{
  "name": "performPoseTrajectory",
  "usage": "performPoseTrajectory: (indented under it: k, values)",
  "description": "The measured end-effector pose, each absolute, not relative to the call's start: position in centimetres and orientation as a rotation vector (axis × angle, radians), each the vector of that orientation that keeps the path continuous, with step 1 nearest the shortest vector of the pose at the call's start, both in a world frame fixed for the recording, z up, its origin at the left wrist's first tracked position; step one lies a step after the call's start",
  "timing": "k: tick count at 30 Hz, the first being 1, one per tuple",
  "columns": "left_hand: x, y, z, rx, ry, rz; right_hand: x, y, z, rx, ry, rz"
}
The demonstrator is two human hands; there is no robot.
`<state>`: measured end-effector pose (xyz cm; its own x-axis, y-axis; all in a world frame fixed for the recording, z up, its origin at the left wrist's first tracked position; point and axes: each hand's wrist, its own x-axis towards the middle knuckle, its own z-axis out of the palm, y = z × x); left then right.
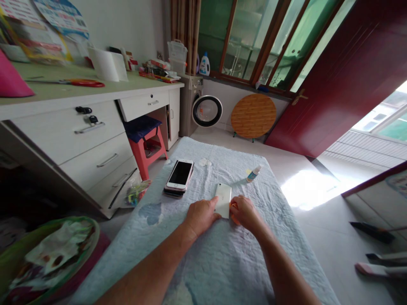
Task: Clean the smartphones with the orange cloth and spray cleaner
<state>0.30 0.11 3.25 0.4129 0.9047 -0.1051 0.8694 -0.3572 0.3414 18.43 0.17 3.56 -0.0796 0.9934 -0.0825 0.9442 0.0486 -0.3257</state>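
A white smartphone [223, 197] lies back side up on the cloth-covered table [203, 254]. My left hand [202, 214] grips its left edge, thumb and fingers on the phone. At the phone's right edge, my right hand [246, 210] is closed on an orange cloth [234, 215], mostly covered by the fingers. To the left sits a stack of phones [179, 176], the top one white with a dark screen. A small spray bottle [254, 173] with a blue label stands beyond my right hand.
A desk [92, 110] with drawers runs along the left, a red stool [146, 144] beside it. At the lower left is a waste basket [92, 237]. Farther back are a washing machine [192, 87] with its door open and a round wooden tabletop [253, 115].
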Motion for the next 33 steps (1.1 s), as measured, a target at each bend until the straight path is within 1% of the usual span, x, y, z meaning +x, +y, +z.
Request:
performPoseTrajectory:
  k: [5, 10, 14, 18, 21, 29, 33]
  values:
    - [0.4, 0.1, 3.3, 2.317, 1.537, 0.105, 18.3, -2.1, 4.1, -1.927, -2.184, 0.579]
    - [0.1, 0.4, 3.2, 2.295, 1.492, 0.134, 17.7, -3.1, 5.4, -1.697, -2.221, 0.708]
    - [-0.4, 0.8, 3.5, 2.234, 1.422, 0.174, 16.8, -2.8, 5.0, -1.549, -2.214, 0.688]
    - [-0.7, 1.0, 3.4, 2.238, 1.387, 0.178, 16.7, -1.5, 3.2, -1.561, -2.210, 0.646]
    - [-0.7, 1.0, 3.3, 2.247, 1.408, 0.166, 17.3, 0.2, 2.4, -1.588, -2.220, 0.537]
    - [-0.6, 1.1, 3.2, 2.241, 1.408, 0.172, 17.9, 6.0, 2.3, -1.842, -2.079, 0.332]
    - [-0.7, 1.1, 3.2, 2.221, 1.392, 0.187, 17.0, 6.9, 2.3, -1.870, -2.064, 0.317]
